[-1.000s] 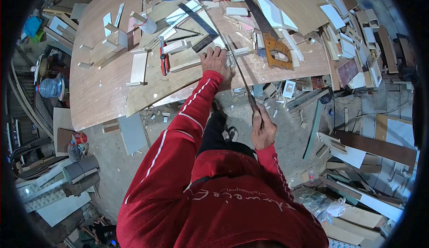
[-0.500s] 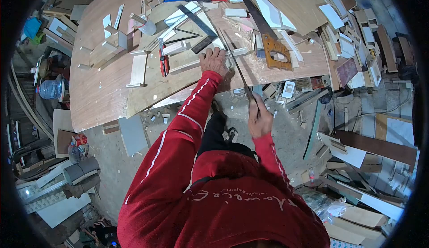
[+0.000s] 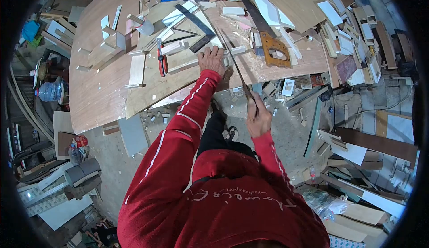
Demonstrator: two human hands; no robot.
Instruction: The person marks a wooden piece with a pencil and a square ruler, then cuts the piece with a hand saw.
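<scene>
Head camera footage is showing a person in a red jacket bending over a cluttered workbench point(image 3: 103, 91), sawing a thin wooden strip point(image 3: 214, 59) that is lying across a plywood offcut near the bench's front edge. Their left hand point(image 3: 212, 60) is pressing flat, fingers spread, on the strip to pin it, while their right hand point(image 3: 258, 118) is gripping closed around the handle of a narrow handsaw point(image 3: 239, 71), whose blade is running up across the strip just beside the left hand. How deep the kerf is going cannot be told at this size, but the strip is showing as one piece, so the cut is looking unfinished. A second, wooden-handled saw point(image 3: 268, 42), a steel square point(image 3: 196, 22) and a red utility knife point(image 3: 161, 60) are lying idle nearby among sawdust and offcuts.
</scene>
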